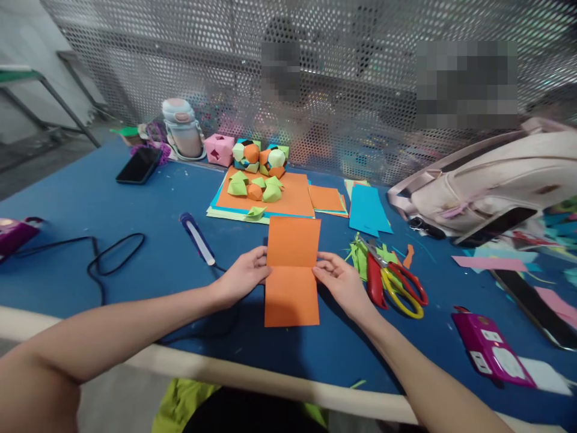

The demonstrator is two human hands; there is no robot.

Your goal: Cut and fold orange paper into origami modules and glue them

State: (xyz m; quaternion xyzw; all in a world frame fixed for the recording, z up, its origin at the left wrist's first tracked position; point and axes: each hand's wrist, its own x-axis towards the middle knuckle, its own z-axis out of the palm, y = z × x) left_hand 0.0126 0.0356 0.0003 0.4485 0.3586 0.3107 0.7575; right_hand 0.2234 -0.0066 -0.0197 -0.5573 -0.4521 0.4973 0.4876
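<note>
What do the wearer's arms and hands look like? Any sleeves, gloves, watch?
Left arm and right arm: bare as far as they show, no sleeves in view. Left hand and right hand: ungloved. No watch, bracelet, cable or marking visible.

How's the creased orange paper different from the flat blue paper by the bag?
The orange paper is held between the left hand and right hand; the flat blue paper lies on the blue table. The orange shows a middle crease; the blue shows none. Both are paper.
</note>
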